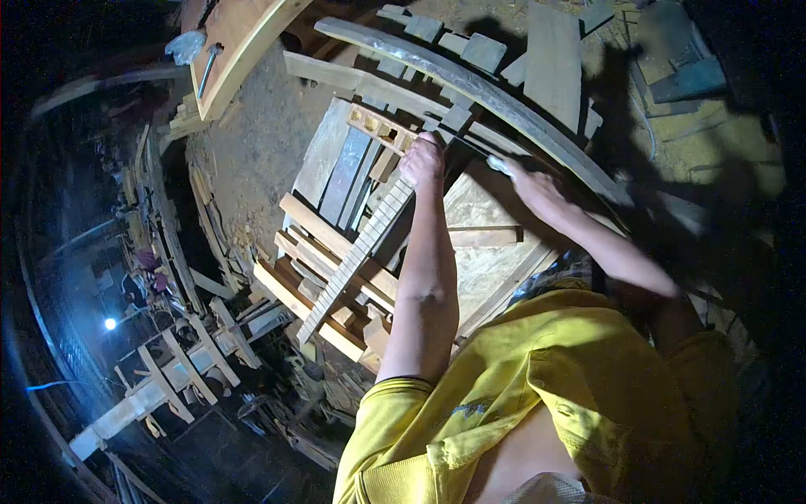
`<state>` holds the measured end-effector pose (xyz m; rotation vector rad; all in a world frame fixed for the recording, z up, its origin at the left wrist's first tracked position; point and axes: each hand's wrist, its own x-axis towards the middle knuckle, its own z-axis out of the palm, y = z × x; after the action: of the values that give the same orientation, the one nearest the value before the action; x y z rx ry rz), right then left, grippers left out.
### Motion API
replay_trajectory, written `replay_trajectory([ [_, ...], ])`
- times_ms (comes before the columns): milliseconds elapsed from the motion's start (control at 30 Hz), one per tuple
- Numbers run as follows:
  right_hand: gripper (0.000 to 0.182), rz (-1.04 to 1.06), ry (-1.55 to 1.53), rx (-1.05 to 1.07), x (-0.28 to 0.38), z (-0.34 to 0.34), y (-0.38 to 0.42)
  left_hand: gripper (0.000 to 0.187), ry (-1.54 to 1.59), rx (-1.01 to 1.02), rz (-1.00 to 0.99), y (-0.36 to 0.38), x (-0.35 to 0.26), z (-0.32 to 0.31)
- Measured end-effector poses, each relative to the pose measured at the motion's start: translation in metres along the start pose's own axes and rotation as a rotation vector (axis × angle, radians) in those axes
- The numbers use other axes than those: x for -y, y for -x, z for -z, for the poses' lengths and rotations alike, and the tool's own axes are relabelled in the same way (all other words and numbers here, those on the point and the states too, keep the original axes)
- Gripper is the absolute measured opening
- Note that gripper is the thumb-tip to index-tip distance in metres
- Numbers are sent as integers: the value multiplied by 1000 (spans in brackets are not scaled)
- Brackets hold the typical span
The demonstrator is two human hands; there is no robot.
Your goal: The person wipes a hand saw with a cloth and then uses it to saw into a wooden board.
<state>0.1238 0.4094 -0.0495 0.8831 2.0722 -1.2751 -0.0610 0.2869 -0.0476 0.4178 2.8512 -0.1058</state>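
My left hand (422, 160) is closed around the end of a short wooden piece with square notches (378, 128). Below that fist, a long wooden strip marked by evenly spaced cross lines (357, 262) runs down to the left. My right hand (537, 191) is wrapped round the pale handle of a thin, dark, straight tool (468, 141). Its shaft reaches left toward the notched piece, its tip close to my left knuckles. Whether it is a file or a narrow saw, I cannot tell.
Several loose wooden bars (315, 223) lie beneath the strip. A pale board (483, 202) is in front of me with a short batten (485, 237) on it. A long curved beam (470, 80) arcs behind. Upper left, a bolt-like metal piece (210, 69) rests on a wooden surface (243, 42).
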Motion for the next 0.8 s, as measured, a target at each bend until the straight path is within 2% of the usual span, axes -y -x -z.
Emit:
replay_trajectory([
  [33, 39, 30, 109, -51, -5, -2, 6, 37, -23, -17, -15, 2, 0, 4],
  [67, 52, 5, 136, -27, -7, -2, 7, 36, -35, 19, -1, 4, 0, 9],
  [100, 52, 4, 134, -27, 14, 10, 16, 36, -36, 20, -2, 5, 1, 8],
  [167, 72, -68, -225, 220, 68, 36, 21, 36, -56, 5, -24, 1, -2, 6],
  [200, 88, -55, -253, 80, 74, 21, -6, 37, -8, 3, 26, 1, -2, 6],
  [233, 86, -70, -315, -40, 88, 14, -10, 37, -14, -3, 23, -1, -2, 4],
  [300, 81, -61, -359, 30, 98, 10, -16, 39, -3, 30, 45, -3, 0, 3],
  [433, 77, -71, -275, 115, 47, 9, -1, 39, -12, 8, -4, 0, -2, 5],
  [467, 75, -22, -121, 188, 40, 22, 26, 48, 68, 20, 23, 1, -2, 8],
  [500, 72, 28, 31, 262, 38, 28, 41, 48, 68, 24, 35, 2, 0, 9],
  [533, 72, 28, 32, 270, 41, 25, 41, 48, 98, 21, 57, 3, 1, 10],
  [600, 72, -18, -30, 199, 46, 27, 39, 47, 99, -12, 90, 0, -1, 4],
  [633, 77, -65, -182, 186, 34, 6, 4, 47, 101, -15, 86, 0, -1, 3],
  [700, 81, -113, -330, 147, 67, 6, -15, 49, 103, 1, 18, 0, 1, 3],
  [800, 82, -104, -346, 107, 81, 4, -21, 52, 92, 30, 56, -1, -1, 12],
])
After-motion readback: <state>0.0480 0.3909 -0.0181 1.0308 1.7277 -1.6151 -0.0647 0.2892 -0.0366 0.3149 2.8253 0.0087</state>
